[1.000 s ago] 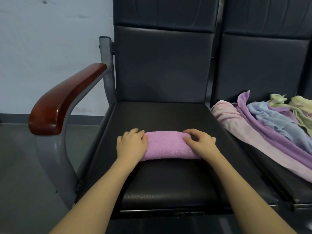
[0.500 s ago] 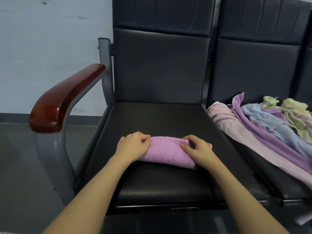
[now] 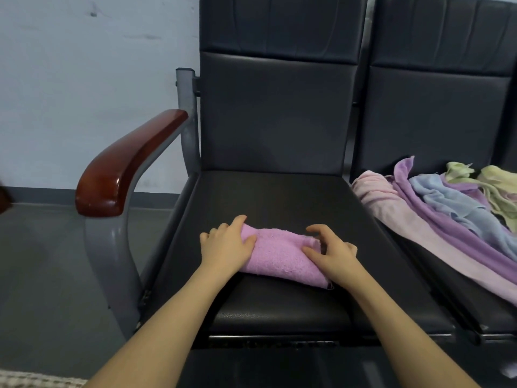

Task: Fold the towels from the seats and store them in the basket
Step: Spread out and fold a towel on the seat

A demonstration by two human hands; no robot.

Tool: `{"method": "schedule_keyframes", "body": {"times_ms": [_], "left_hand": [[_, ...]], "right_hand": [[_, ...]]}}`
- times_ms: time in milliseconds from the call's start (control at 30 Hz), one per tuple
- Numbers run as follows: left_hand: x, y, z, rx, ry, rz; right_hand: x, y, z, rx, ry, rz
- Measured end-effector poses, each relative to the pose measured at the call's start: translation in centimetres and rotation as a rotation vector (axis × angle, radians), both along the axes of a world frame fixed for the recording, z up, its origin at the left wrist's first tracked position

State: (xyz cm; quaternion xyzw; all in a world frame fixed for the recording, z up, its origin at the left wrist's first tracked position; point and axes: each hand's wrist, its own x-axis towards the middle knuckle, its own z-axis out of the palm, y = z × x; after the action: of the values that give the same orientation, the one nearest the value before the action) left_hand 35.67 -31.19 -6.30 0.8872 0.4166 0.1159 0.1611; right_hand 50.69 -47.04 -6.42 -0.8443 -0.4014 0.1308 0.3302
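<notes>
A folded pink towel (image 3: pixel 279 256) lies as a thick bundle on the black seat (image 3: pixel 279 197) of the left-hand chair, toward the front of the cushion and slanted a little, its right end nearer the seat's front edge. The left hand (image 3: pixel 228 246) lies over the towel's left end, fingers loosely bent over the far edge and the thumb pressed onto the top of the cloth. The right hand (image 3: pixel 331 254) is at the right end with fingers curled; its thumb touches the towel's upper face and the forefinger arches over the far corner, grasping that end. Both bare forearms reach in from the bottom of the view. To the left of the seat rises a grey metal frame topped by a glossy red-brown wooden armrest (image 3: pixel 123 166). On the neighbouring seat to the right lies a loose heap of unfolded towels (image 3: pixel 436 208) in pale pink, purple, light blue and yellow-green. A pale woven edge (image 3: pixel 33 380) shows at the bottom left corner; what it belongs to cannot be told.
</notes>
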Motion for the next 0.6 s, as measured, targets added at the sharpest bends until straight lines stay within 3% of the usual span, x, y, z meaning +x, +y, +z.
{"method": "schedule_keyframes", "body": {"times_ms": [200, 333, 600], "left_hand": [[-0.4, -1.4, -0.1, -0.025, -0.159, -0.059], [-1.9, -2.0, 1.0, -0.052, -0.318, -0.085], [-8.1, -2.9, 5.2, 0.142, -0.494, -0.008]], "right_hand": [[-1.0, -0.4, 0.3, -0.026, 0.017, 0.04], [-2.0, -1.1, 0.6, 0.118, -0.031, 0.091], [-6.4, -0.9, 4.1, 0.395, -0.134, 0.231]]}}
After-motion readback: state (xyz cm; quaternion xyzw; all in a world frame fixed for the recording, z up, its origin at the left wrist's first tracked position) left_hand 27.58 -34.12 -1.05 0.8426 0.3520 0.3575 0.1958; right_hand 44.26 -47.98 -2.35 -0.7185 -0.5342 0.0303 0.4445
